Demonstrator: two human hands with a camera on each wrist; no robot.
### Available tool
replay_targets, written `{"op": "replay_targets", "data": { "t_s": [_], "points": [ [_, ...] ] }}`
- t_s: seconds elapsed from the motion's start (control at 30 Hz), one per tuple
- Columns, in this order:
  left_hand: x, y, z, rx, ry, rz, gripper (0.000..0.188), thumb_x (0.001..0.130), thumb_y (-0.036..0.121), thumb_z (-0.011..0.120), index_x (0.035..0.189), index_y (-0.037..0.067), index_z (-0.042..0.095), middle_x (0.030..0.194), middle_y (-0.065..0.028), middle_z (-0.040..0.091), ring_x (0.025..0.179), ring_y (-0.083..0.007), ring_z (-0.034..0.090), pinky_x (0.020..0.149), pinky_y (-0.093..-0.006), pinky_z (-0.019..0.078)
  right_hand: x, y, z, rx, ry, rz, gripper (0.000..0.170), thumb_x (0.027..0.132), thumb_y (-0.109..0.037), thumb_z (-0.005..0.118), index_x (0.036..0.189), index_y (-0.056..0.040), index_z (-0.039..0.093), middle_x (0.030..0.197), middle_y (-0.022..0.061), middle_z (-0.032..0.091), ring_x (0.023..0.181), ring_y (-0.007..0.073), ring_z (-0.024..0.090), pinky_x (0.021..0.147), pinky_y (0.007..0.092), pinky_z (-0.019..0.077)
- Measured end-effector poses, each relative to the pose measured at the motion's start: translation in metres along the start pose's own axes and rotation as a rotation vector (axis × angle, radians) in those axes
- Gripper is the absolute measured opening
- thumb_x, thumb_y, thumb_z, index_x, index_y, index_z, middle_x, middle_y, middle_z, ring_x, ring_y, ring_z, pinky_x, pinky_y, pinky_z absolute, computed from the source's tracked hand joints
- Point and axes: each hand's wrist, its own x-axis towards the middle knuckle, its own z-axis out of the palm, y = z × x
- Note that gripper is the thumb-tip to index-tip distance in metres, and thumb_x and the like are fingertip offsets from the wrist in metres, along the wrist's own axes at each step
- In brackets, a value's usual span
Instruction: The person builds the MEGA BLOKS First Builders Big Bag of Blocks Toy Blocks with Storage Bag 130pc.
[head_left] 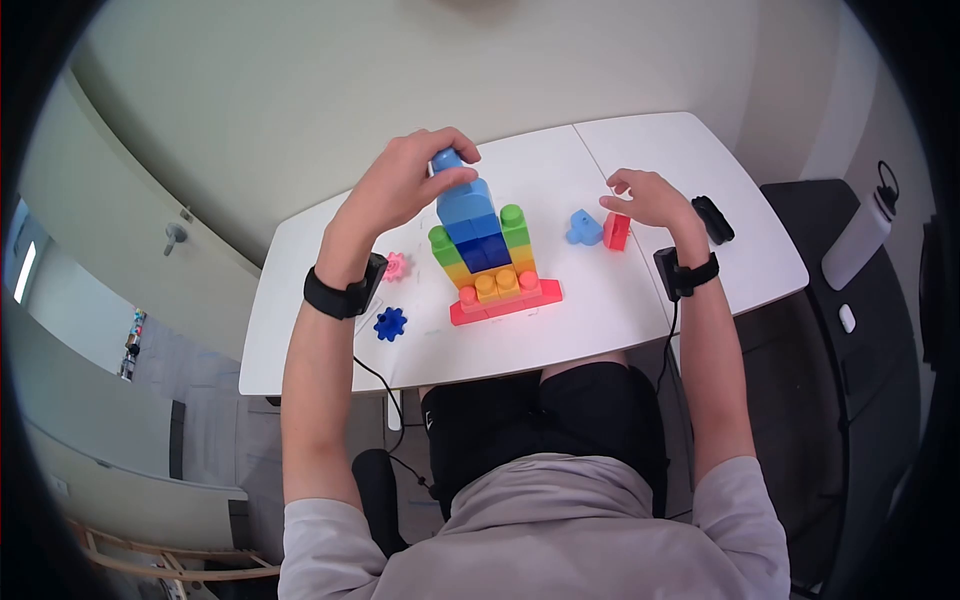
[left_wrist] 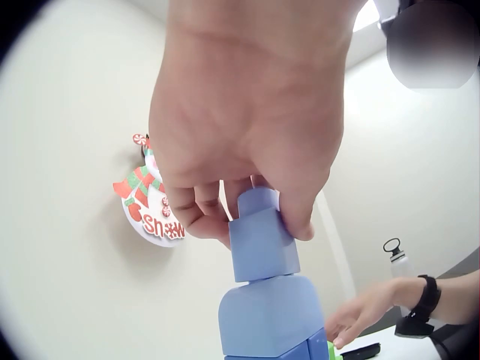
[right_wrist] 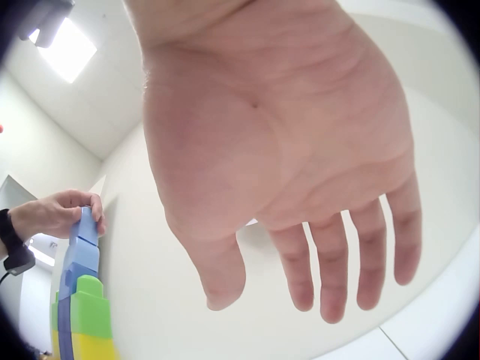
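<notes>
My left hand [head_left: 400, 178] pinches a light blue block [left_wrist: 264, 251] between thumb and fingers at the top of a block tower. This block stands on a wider, rounded light blue block [left_wrist: 268, 316], and dark blue blocks [head_left: 484, 253] come below. Green blocks [head_left: 513, 226] rise at both sides over yellow ones, and a long red base [head_left: 505, 302] carries the tower. Off to the right, my right hand [head_left: 650, 198] holds nothing; its fingers hang loose above a red block [head_left: 617, 234], as the right wrist view [right_wrist: 277, 150] also shows bare fingers.
A light blue knobbed piece [head_left: 583, 229] lies beside the red block. Left of the tower are a pink gear [head_left: 396, 266] and a dark blue gear [head_left: 390, 323]. A black case [head_left: 713, 220] sits at the table's right. A white bottle [head_left: 858, 240] stands on the dark side table [head_left: 880, 370].
</notes>
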Motion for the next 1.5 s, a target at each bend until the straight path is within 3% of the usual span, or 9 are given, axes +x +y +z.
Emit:
{"op": "replay_targets", "data": {
  "t_s": [0.27, 0.47, 0.57, 0.73, 0.83, 0.9, 1.07, 1.37, 1.5],
  "points": [
    [0.000, -0.009, 0.000, -0.068, -0.105, -0.002, 0.028, 0.101, 0.022, 0.071, 0.125, 0.008, 0.068, 0.116, -0.0071, 0.074, 0.102, -0.0221, 0.067, 0.084, -0.0349, 0.0536, 0.022, 0.043, 0.039, -0.155, -0.038, 0.010, 0.051, 0.091, -0.040, 0.078, 0.125, -0.0029, 0.070, 0.118, 0.0167, 0.075, 0.110, 0.0337, 0.071, 0.093, 0.0405, 0.0563],
    [-0.032, -0.007, -0.008, -0.079, 0.110, -0.012, 0.046, 0.103, 0.025, 0.068, 0.145, 0.010, 0.057, 0.142, -0.0090, 0.064, 0.123, -0.0264, 0.063, 0.096, -0.0374, 0.0535, 0.030, 0.054, 0.060, -0.131, -0.062, 0.167, 0.046, 0.087, -0.039, 0.080, 0.113, -0.0014, 0.075, 0.108, 0.0179, 0.078, 0.100, 0.0331, 0.074, 0.088, 0.0403, 0.0583],
    [-0.059, -0.002, -0.015, -0.113, 0.268, 0.021, 0.038, 0.103, 0.021, 0.066, 0.139, 0.008, 0.061, 0.134, -0.0092, 0.070, 0.118, -0.0234, 0.066, 0.095, -0.0380, 0.0537, 0.032, 0.059, 0.061, -0.077, -0.037, 0.186, 0.043, 0.086, -0.037, 0.080, 0.110, -0.0013, 0.075, 0.103, 0.0183, 0.078, 0.096, 0.0314, 0.075, 0.085, 0.0398, 0.0590],
    [-0.108, -0.001, -0.005, -0.304, 0.534, 0.024, 0.013, 0.098, 0.010, 0.069, 0.108, 0.005, 0.076, 0.097, -0.0049, 0.079, 0.090, -0.0165, 0.073, 0.072, -0.0286, 0.0487, 0.025, 0.051, 0.030, -0.017, 0.031, 0.105, 0.043, 0.088, -0.035, 0.080, 0.112, 0.0002, 0.074, 0.103, 0.0179, 0.077, 0.093, 0.0284, 0.075, 0.082, 0.0381, 0.0590],
    [-0.120, 0.024, 0.020, -0.301, 0.435, 0.022, 0.011, 0.092, 0.004, 0.073, 0.103, 0.005, 0.075, 0.094, -0.0078, 0.077, 0.083, -0.0210, 0.072, 0.070, -0.0316, 0.0519, 0.009, 0.026, -0.001, 0.106, 0.086, 0.006, 0.040, 0.089, -0.031, 0.079, 0.113, 0.0004, 0.072, 0.106, 0.0152, 0.077, 0.091, 0.0256, 0.074, 0.083, 0.0370, 0.0582],
    [-0.117, 0.027, 0.040, -0.222, 0.351, 0.194, 0.011, 0.090, 0.004, 0.075, 0.100, 0.008, 0.076, 0.091, -0.0057, 0.075, 0.081, -0.0232, 0.071, 0.070, -0.0346, 0.0526, -0.005, 0.002, -0.023, 0.226, 0.090, -0.054, 0.039, 0.089, -0.030, 0.078, 0.114, 0.0004, 0.071, 0.109, 0.0140, 0.076, 0.091, 0.0249, 0.074, 0.086, 0.0369, 0.0575],
    [-0.112, 0.034, 0.059, -0.162, 0.275, 0.250, 0.018, 0.088, 0.006, 0.077, 0.105, 0.008, 0.074, 0.093, -0.0063, 0.074, 0.083, -0.0253, 0.071, 0.072, -0.0362, 0.0541, -0.049, -0.055, -0.063, 0.585, -0.124, -0.261, 0.032, 0.094, -0.014, 0.073, 0.121, 0.0000, 0.065, 0.118, 0.0097, 0.071, 0.095, 0.0126, 0.068, 0.086, 0.0289, 0.0529],
    [-0.104, 0.052, 0.074, -0.146, 0.466, 0.293, 0.037, 0.082, 0.010, 0.082, 0.117, 0.010, 0.071, 0.112, -0.0048, 0.073, 0.097, -0.0262, 0.072, 0.081, -0.0364, 0.0594, -0.072, -0.106, -0.045, 0.782, -0.703, -0.398, 0.033, 0.095, 0.000, 0.071, 0.124, -0.0015, 0.057, 0.131, 0.0138, 0.065, 0.125, 0.0186, 0.063, 0.098, 0.0283, 0.0549],
    [-0.104, 0.043, 0.078, -0.097, 0.435, 0.394, 0.040, 0.080, 0.009, 0.083, 0.118, 0.010, 0.072, 0.114, -0.0044, 0.074, 0.100, -0.0269, 0.072, 0.082, -0.0375, 0.0601, -0.058, -0.100, -0.025, 0.876, -0.788, -0.437, 0.033, 0.097, 0.003, 0.068, 0.127, -0.0020, 0.055, 0.137, 0.0122, 0.060, 0.132, 0.0177, 0.057, 0.106, 0.0307, 0.0492]
  ]
}}
